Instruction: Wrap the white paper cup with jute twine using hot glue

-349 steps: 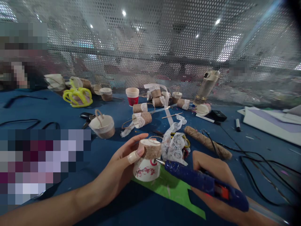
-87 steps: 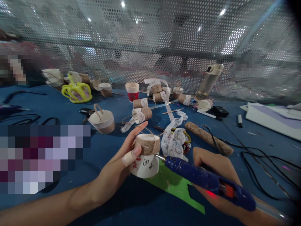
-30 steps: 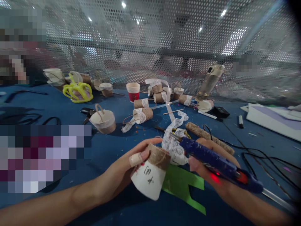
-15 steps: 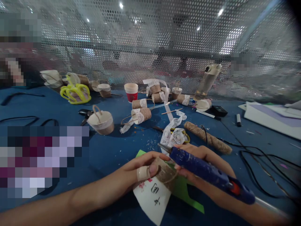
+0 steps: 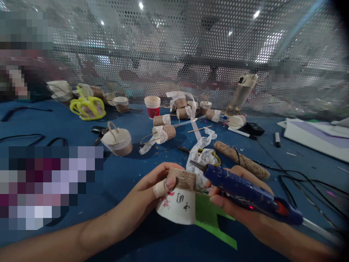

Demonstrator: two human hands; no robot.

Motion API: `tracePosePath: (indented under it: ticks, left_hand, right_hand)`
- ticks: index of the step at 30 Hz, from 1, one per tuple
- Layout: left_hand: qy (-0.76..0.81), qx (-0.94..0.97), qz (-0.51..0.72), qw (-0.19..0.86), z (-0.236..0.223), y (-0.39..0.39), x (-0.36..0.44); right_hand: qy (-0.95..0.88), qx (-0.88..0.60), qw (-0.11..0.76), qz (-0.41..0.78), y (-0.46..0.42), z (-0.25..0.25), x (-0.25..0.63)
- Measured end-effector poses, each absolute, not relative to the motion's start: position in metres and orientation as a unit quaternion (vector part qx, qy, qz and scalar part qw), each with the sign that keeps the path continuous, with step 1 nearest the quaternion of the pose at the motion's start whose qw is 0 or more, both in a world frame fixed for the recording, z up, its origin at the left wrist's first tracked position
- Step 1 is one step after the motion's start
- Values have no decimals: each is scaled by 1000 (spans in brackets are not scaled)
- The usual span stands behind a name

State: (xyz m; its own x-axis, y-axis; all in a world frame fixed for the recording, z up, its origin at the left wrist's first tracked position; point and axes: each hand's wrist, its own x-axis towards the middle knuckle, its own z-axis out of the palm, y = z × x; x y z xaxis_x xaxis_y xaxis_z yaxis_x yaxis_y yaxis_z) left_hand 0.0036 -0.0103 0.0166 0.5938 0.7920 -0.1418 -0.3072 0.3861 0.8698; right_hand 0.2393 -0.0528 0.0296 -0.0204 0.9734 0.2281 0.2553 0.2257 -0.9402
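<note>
My left hand (image 5: 158, 185) is closed around a white paper cup (image 5: 177, 207) turned with its wide mouth down, its narrow end wrapped in brown twine. Red blossoms and black characters mark the cup's side. A bandage is on my left thumb. In my right hand (image 5: 237, 193) is a blue glue gun (image 5: 242, 189) with a glue stick out of its back. Its nozzle points left, just above and right of the cup, apart from it. My right fingertips pinch near the loose twine by the cup. Green paper (image 5: 215, 222) lies beneath.
White lace (image 5: 201, 153) lies over yellow-handled scissors (image 5: 216, 158) ahead of my hands. A twine roll (image 5: 242, 160) and black cables (image 5: 294, 189) are to the right. Several twine-wrapped cups, a red cup (image 5: 152, 107) and a bottle (image 5: 241, 95) stand farther back. A mesh screen (image 5: 163, 54) rises behind.
My left hand has raised the cup and turned it more upright, showing the twine band side-on. The glue gun has shifted slightly right, with my right fingers farther from the cup.
</note>
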Motion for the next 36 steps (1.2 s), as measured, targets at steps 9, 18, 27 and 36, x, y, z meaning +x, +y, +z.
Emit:
tracePosePath:
  ticks: [9, 18, 27, 36]
  left_hand:
    - [291, 419, 363, 780, 10, -11, 0]
    - [254, 420, 374, 786, 11, -12, 1]
    - [238, 427, 378, 786, 14, -14, 2]
    - [221, 466, 374, 771, 16, -14, 4]
  right_hand:
    - [-630, -497, 444, 399, -46, 29, 244]
    - [-627, -509, 424, 409, -44, 27, 245]
    - [-606, -527, 417, 426, -47, 33, 241]
    - [-620, -506, 410, 438, -47, 30, 244]
